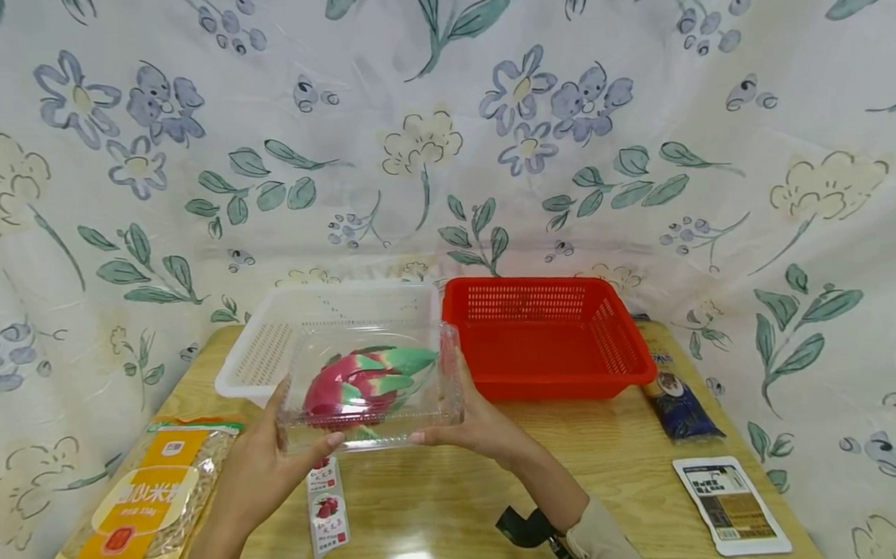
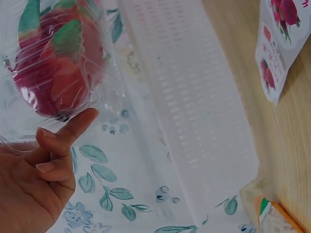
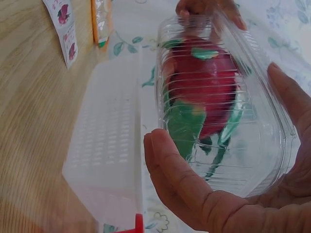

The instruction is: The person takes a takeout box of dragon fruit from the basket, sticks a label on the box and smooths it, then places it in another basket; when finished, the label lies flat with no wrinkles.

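Observation:
A clear plastic clamshell box [image 1: 370, 387] with a dragon fruit [image 1: 358, 385] inside is held up above the table, tilted toward the head camera. My left hand [image 1: 264, 463] grips its left end, thumb along the front edge. On the opposite end, my right hand [image 1: 473, 424] holds the box between thumb and fingers. The right wrist view shows the dragon fruit [image 3: 204, 82] through the ribbed wall, its green tips toward the right hand [image 3: 209, 189]. From the left wrist, fingers of the left hand [image 2: 48, 170] touch the box's underside. A strip of dragon fruit stickers [image 1: 327, 510] lies below.
Behind the box stands a white basket [image 1: 252, 355], with a red basket [image 1: 546, 384] beside it. A yellow food bag [image 1: 138, 510] lies at left. On the right are a dark blue packet [image 1: 679, 403] and a white pouch [image 1: 731, 505]. Floral cloth [image 1: 412, 148] hangs behind.

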